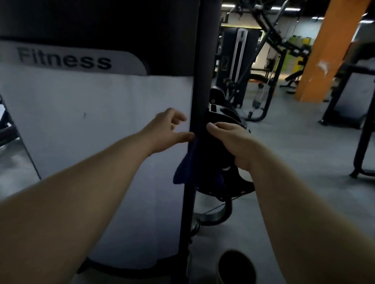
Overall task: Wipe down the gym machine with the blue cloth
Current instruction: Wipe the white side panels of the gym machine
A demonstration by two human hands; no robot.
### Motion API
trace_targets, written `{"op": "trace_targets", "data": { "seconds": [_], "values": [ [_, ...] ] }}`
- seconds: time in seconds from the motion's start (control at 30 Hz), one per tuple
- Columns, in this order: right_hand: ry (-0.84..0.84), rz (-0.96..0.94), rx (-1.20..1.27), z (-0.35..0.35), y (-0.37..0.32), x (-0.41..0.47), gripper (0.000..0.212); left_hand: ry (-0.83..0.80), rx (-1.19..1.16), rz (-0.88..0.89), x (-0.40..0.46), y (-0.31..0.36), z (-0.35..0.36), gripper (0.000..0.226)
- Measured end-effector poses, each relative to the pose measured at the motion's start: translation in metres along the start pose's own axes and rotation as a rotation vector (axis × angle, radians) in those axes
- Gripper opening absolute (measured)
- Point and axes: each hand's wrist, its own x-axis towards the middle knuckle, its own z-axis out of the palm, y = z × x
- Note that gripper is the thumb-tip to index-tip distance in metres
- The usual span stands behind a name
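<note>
Your right hand (231,143) is curled around the blue cloth (191,164), holding it against the dark upright post (202,75) of the gym machine (93,123). The thumb lies across the top of the bundle, and the fingers seem to wrap behind it, though the post side is too dark to be sure. Your left hand (167,131) holds nothing: its fingers are loosely spread, the thumb tip touching the post's edge right beside the cloth, the palm over the pale side panel (80,155).

The cloth hangs bunched below your right hand, with a loose tail drooping down the post. It looks soft and light, so it will fold and slide rather than keep any shape. I'd gather the hanging tail into your palm and press with flat fingers, so that a broad pad meets the metal instead of a wad. The post is probably smooth painted steel, and the cloth should glide along it easily under steady pressure.

The panel to the left carries a grey label reading "Fitness" (65,59). On the floor (290,194) near the foot of the post stands a dark round container (237,271). Further off are other machines and an orange pillar (330,52).
</note>
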Motion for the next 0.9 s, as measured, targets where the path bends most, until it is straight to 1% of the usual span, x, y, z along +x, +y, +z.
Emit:
{"op": "trace_targets", "data": {
  "seconds": [0.03, 0.07, 0.13, 0.17, 0.2, 0.23, 0.3, 0.37, 0.43, 0.5, 0.57, 0.6, 0.63, 0.67, 0.7, 0.73, 0.77, 0.8, 0.83, 0.87, 0.9],
  "values": [
    [0.009, 0.015, 0.047, 0.008, -0.003, 0.001, 0.023, 0.024, -0.062, -0.019, -0.001, -0.006, -0.005, 0.044],
    [0.019, 0.021, 0.08, 0.017, -0.005, 0.003, 0.021, -0.041, -0.154, -0.058, -0.004, -0.011, -0.009, 0.043],
    [0.045, 0.012, 0.13, 0.036, -0.007, 0.008, 0.016, -0.295, -0.28, -0.141, -0.008, -0.018, -0.017, 0.054],
    [0.058, 0.003, 0.157, 0.046, -0.008, 0.01, 0.014, -0.392, -0.291, -0.134, -0.009, -0.023, -0.021, 0.06],
    [0.063, -0.012, 0.183, 0.053, -0.008, 0.012, 0.011, -0.449, -0.315, -0.102, -0.009, -0.027, -0.023, 0.06],
    [0.056, -0.032, 0.205, 0.058, -0.007, 0.012, 0.011, -0.47, -0.344, -0.059, -0.01, -0.032, -0.026, 0.057],
    [0.033, -0.068, 0.209, 0.065, -0.01, 0.01, 0.02, -0.456, -0.39, -0.023, -0.008, -0.038, -0.032, 0.045],
    [0.094, -0.104, 0.095, 0.066, -0.015, 0.01, 0.025, -0.463, -0.379, -0.019, -0.004, -0.041, -0.043, 0.039],
    [0.248, -0.134, -0.116, 0.065, -0.021, 0.014, 0.025, -0.469, -0.325, -0.007, 0.003, -0.038, -0.055, 0.035],
    [0.43, -0.139, -0.213, 0.066, -0.024, 0.022, 0.027, -0.437, -0.324, 0.0, 0.011, -0.031, -0.064, 0.028],
    [0.662, -0.139, -0.253, 0.068, -0.022, 0.029, 0.035, -0.344, -0.317, 0.013, 0.021, -0.023, -0.068, 0.022],
    [0.784, -0.15, -0.262, 0.071, -0.02, 0.03, 0.037, -0.275, -0.28, 0.022, 0.025, -0.018, -0.069, 0.019],
    [0.874, -0.187, -0.231, 0.075, -0.019, 0.031, 0.033, -0.185, -0.217, 0.038, 0.029, -0.015, -0.067, 0.017],
    [0.901, -0.234, -0.16, 0.08, -0.017, 0.033, 0.025, -0.077, -0.134, 0.064, 0.034, -0.012, -0.064, 0.016],
    [0.85, -0.264, -0.04, 0.086, -0.016, 0.037, 0.017, 0.026, -0.048, 0.093, 0.037, -0.009, -0.061, 0.015],
    [0.739, -0.272, 0.131, 0.095, -0.014, 0.042, 0.014, 0.094, 0.01, 0.122, 0.039, -0.006, -0.057, 0.016],
    [0.589, -0.252, 0.348, 0.104, -0.013, 0.047, 0.018, 0.108, 0.027, 0.152, 0.04, -0.002, -0.052, 0.019],
    [0.468, -0.208, 0.565, 0.111, -0.011, 0.053, 0.027, 0.07, 0.006, 0.179, 0.04, 0.0, -0.048, 0.024],
    [0.403, -0.169, 0.74, 0.114, -0.012, 0.058, 0.034, -0.012, -0.04, 0.181, 0.041, 0.003, -0.045, 0.029],
    [0.383, -0.148, 0.862, 0.114, -0.011, 0.065, 0.035, -0.119, -0.09, 0.155, 0.041, 0.006, -0.045, 0.034],
    [0.385, -0.144, 0.956, 0.111, -0.009, 0.073, 0.031, -0.218, -0.126, 0.125, 0.042, 0.008, -0.047, 0.037]
  ]
}}
